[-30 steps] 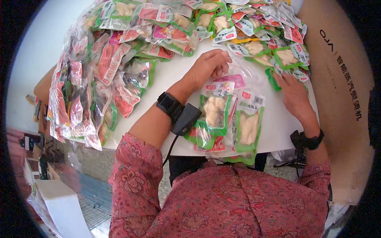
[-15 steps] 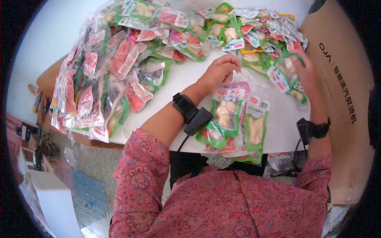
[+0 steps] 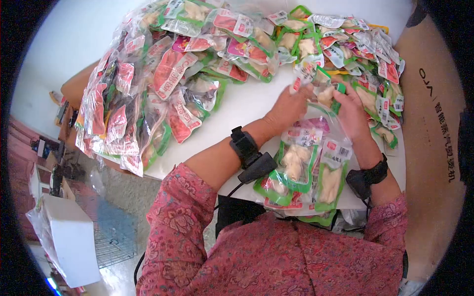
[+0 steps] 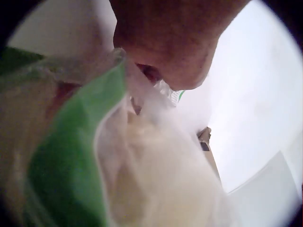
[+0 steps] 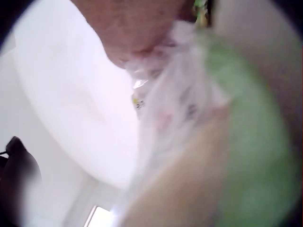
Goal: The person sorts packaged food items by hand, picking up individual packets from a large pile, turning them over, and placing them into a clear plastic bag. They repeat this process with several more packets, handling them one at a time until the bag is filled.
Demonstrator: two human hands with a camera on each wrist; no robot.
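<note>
In the head view, my right hand (image 3: 351, 109) grips a green-edged food pouch (image 3: 325, 96) with pale pieces inside. My left hand (image 3: 292, 104) is beside it, its curled fingers at the mouth of a clear plastic bag (image 3: 334, 120). The held pouch overlaps the bag's mouth in this view. Several pouches lie in or on the bag, including a pale-filled pouch (image 3: 296, 165) and a longer pouch (image 3: 330, 183). Both wrist views show pouches blurred and close up, with clear film running up to each hand; most fingers are hidden there.
A big heap of bagged pouches (image 3: 173, 74) covers the table's left side. Loose pouches (image 3: 368, 54) are piled at the back right. A tall cardboard box (image 3: 429, 98) stands along the right edge of the white table (image 3: 242, 111).
My right hand has picked a pouch from the right-hand pile and brought it left to the bag's mouth. My left hand has stayed by the bag, now close to the pouch.
</note>
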